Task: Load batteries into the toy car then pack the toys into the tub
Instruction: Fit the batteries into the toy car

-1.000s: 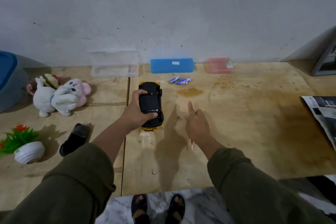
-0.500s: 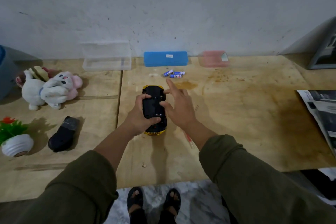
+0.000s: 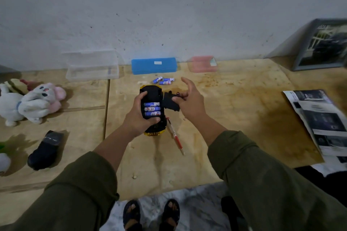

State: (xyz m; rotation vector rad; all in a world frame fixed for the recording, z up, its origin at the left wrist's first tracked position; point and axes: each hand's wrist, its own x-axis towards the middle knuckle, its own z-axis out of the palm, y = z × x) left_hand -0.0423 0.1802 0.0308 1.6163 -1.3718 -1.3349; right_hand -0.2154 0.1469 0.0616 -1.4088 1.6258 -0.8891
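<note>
My left hand (image 3: pixel 139 118) grips the upturned toy car (image 3: pixel 152 112), three batteries (image 3: pixel 152 108) exposed; my right hand's (image 3: pixel 189 103) fingers (image 3: pixel 176 99) pinch its black battery cover (image 3: pixel 170 102)

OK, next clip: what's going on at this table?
A person is working on an upturned toy car on a wooden table. The left hand holds the car; the right hand holds its black battery cover off to the side. Three blue batteries sit in the open compartment. A few loose batteries lie beyond the car, and a red screwdriver beside it. The plush rabbit lies unpacked at the left.
</note>
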